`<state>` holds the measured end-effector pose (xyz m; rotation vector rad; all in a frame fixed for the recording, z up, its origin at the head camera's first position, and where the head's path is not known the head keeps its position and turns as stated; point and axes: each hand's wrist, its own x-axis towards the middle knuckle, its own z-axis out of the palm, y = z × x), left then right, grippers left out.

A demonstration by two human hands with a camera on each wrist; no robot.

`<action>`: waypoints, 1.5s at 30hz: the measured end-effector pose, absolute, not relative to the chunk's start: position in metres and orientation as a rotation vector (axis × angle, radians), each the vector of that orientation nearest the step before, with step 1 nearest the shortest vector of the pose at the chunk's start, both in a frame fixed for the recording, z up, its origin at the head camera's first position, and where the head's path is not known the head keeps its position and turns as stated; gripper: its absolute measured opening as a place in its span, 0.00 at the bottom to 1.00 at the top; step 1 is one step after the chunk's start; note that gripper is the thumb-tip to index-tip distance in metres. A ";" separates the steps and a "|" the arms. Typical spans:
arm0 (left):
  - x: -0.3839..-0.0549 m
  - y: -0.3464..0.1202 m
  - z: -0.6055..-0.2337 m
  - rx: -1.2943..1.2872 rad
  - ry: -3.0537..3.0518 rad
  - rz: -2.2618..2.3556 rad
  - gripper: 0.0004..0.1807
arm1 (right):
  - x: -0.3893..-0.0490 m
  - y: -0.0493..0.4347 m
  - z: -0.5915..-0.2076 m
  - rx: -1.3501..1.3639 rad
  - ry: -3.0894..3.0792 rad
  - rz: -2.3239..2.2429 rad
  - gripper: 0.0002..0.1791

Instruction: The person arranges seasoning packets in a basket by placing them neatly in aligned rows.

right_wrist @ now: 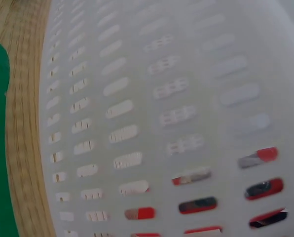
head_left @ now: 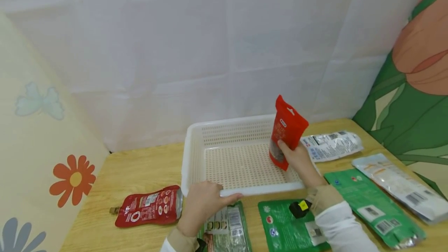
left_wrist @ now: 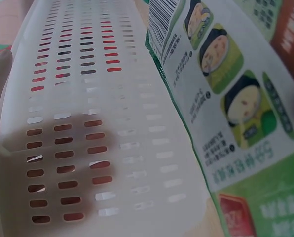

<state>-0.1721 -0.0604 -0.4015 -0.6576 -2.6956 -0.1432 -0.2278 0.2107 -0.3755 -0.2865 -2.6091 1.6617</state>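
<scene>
My right hand (head_left: 297,160) holds a red pouch (head_left: 288,127) upright in the right end of a white perforated plastic basket (head_left: 245,190). The thumb lies across its front; the fingers behind are hidden. My left hand (head_left: 206,203) grips the basket's front rim near the left corner. In the left wrist view, dark finger shapes show through the holes of the basket wall (left_wrist: 152,148). The right wrist view is filled mostly by the basket's wall (right_wrist: 97,113), with bits of red behind its slots.
A dark red spouted pouch (head_left: 150,207) lies left of the basket. In front are a green-and-white packet (head_left: 229,228) and a green packet (head_left: 290,228). To the right lie another green packet (head_left: 374,205) and white packets (head_left: 332,145). A white sheet (head_left: 157,49) hangs behind.
</scene>
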 end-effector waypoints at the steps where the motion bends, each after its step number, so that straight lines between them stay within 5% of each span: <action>1: -0.172 -0.060 -0.402 -0.655 -2.694 -0.142 0.36 | -0.228 0.211 -0.376 -0.272 -2.627 1.653 0.36; 27: -0.177 -0.059 -0.397 -0.690 -2.691 -0.150 0.38 | -0.234 0.214 -0.382 -0.270 -2.675 1.615 0.44; 45: -0.177 -0.060 -0.397 -0.672 -2.722 -0.172 0.38 | -0.232 0.208 -0.375 -0.308 -2.676 1.532 0.37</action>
